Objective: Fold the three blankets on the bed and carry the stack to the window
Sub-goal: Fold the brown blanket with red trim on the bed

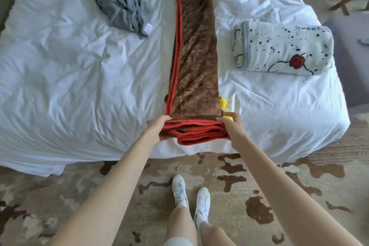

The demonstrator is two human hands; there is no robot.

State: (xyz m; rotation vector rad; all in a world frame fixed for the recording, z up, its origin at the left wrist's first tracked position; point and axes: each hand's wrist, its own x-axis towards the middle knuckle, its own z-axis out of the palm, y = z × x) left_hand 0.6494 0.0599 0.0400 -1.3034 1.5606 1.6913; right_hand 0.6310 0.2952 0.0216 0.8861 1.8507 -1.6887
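Finding: the brown blanket [194, 56] lies in a long folded strip up the middle of the bed [60, 70], near end at 6 o'clock. Your left hand [157, 128] and right hand [232, 126], apart, each grip a near corner. Judged soft, light, floppy: pinch all layers at the corners. Whatever of your grip lies beneath the fabric is hidden; the yellow scrap [223, 103] beside your right hand is unidentifiable.

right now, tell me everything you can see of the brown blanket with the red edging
The brown blanket looks like plush fleece with red piping. It is folded into a long narrow strip lying flat on the white bed sheet, running away from the person. Its near end is doubled into several layers, gripped at either side by the left hand and right hand. A yellow bit shows at its right edge.
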